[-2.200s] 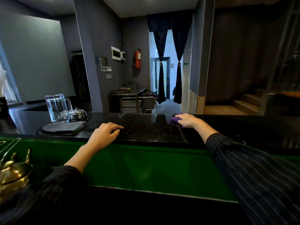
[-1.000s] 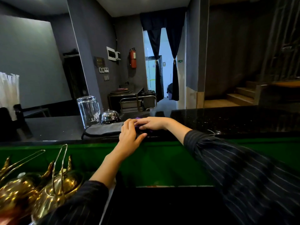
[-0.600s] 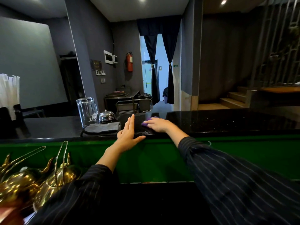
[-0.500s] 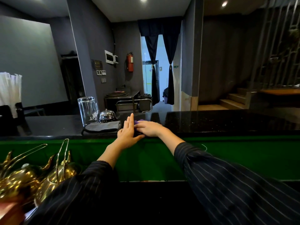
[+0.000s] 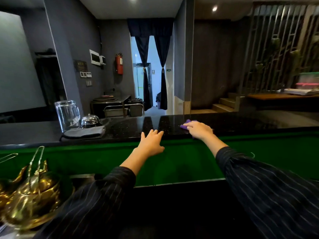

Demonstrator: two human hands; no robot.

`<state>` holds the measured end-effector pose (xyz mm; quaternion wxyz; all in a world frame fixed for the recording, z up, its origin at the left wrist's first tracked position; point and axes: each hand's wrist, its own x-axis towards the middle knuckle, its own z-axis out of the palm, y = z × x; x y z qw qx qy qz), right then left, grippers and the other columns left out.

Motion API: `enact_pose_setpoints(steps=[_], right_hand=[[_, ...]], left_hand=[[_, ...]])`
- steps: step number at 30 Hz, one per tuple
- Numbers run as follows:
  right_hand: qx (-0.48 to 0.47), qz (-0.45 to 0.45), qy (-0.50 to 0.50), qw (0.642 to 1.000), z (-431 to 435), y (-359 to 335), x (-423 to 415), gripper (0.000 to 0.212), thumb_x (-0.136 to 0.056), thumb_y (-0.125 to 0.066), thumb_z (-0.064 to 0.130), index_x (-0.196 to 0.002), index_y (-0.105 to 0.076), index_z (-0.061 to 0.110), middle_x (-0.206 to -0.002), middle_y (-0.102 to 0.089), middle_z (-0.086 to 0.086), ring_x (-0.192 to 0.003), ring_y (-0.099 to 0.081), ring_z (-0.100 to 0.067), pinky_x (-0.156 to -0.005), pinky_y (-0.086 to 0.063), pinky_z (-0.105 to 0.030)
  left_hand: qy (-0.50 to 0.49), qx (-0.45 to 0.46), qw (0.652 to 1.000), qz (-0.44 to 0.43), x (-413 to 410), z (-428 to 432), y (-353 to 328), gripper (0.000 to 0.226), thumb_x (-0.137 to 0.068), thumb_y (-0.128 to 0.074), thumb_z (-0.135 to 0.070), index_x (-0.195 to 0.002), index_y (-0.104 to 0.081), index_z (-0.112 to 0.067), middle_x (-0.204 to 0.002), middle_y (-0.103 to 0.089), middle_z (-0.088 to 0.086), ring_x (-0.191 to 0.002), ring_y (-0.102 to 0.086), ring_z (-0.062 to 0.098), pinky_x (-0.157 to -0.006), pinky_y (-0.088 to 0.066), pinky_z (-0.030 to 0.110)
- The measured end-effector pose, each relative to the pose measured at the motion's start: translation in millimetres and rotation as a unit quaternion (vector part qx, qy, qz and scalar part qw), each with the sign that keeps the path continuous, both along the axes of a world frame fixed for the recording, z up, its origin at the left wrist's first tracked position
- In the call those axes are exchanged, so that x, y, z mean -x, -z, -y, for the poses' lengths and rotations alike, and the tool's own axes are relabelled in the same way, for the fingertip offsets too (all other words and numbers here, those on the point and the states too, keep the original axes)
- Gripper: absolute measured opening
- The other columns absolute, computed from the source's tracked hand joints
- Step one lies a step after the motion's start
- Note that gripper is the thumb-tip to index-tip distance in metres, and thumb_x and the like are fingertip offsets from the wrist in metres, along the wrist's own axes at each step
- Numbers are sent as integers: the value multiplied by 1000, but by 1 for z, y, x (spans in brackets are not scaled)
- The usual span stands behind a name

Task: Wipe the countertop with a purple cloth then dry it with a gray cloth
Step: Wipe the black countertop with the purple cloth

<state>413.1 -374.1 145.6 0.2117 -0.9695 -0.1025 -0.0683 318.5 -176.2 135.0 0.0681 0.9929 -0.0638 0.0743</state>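
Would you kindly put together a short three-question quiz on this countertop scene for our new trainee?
1. True or false: the gray cloth lies folded, untouched.
2. Which hand presses the purple cloth on the countertop? A left hand B right hand
3. Name the clear thing standing behind the gray cloth.

Key: 1 true. 2 B. 3 the glass pitcher, beside the metal bell.

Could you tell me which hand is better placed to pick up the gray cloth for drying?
Left. The left hand is empty and nearer the gray cloth; the right hand presses the purple cloth.
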Motion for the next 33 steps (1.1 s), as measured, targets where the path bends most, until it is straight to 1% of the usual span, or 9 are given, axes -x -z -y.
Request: enact_pose_setpoints(steps=[2,7,11,14,18,22,26,29,33], right_hand=[[14,16,35,999,-6,2,4,39,-97,-36,38,-133,-52,43,-149,-42,2,-138,-39,-30,-109,-26,-60],[27,38,-85,995,12,3,20,41,-99,-34,32,-133,-53,44,-149,-46,6,-128,-51,-26,-105,-39,-41],[41,27,-63,997,80,-1,-6,40,-99,-32,35,-132,-50,50,-151,-42,9,-133,-47,-24,-109,-37,-41],[66,-32,-38,997,121,-7,-40,44,-101,-27,38,-142,-40,46,-160,-22,11,-144,-30,-22,-116,-25,-41],[73,-81,8,994,138,-1,-115,74,-76,-19,69,-146,-30,46,-161,-20,3,-145,-26,-29,-115,-24,-56],[107,-70,-30,991,107,-8,-134,53,-97,-22,48,-149,-28,40,-162,-16,2,-149,-15,-31,-117,-18,-55],[124,-56,-87,987,46,-10,-142,53,-98,-22,53,-148,-31,39,-162,-19,3,-149,-16,-30,-117,-17,-55],[124,-51,-195,972,-7,-8,-129,50,-100,-23,47,-149,-31,38,-162,-18,2,-149,-16,-28,-118,-16,-54],[93,-84,-344,930,-12,-19,-112,45,-104,-32,20,-149,-34,21,-161,-20,-3,-149,-15,-22,-117,-15,-34]], left_hand=[[-12,-7,1000,5,-6,17,-5,69,-88,-56,-27,-148,-26,-14,-153,-31,11,-146,-16,29,-115,-7,61],[-11,28,999,-11,-30,66,-16,56,-91,-51,-35,-142,-37,-17,-145,-44,8,-138,-34,28,-112,-12,66],[-47,9,998,-28,-40,88,-6,63,-95,-33,-53,-150,-19,-25,-160,-18,2,-148,-12,29,-113,-7,63],[-62,1,998,-9,-41,89,2,63,-95,-28,-56,-151,-15,-30,-161,-13,-1,-149,-8,27,-114,-6,61],[-71,-1,997,-19,-45,89,2,63,-95,-27,-57,-151,-13,-32,-162,-11,-3,-149,-6,25,-115,-4,59],[-96,36,994,-43,-52,89,-2,59,-96,-20,-57,-150,-13,-36,-161,-8,-8,-150,-3,21,-116,2,56],[-119,57,990,-46,-59,89,-2,60,-96,-20,-55,-151,-12,-33,-161,-10,-12,-149,-5,16,-117,1,53],[-136,57,988,-35,-60,91,-1,62,-95,-24,-57,-150,-18,-30,-160,-15,-12,-149,-10,13,-117,-2,51],[-138,47,989,-16,-59,94,-3,58,-95,-27,-56,-147,-27,-30,-159,-21,-10,-147,-16,14,-116,-6,52]])
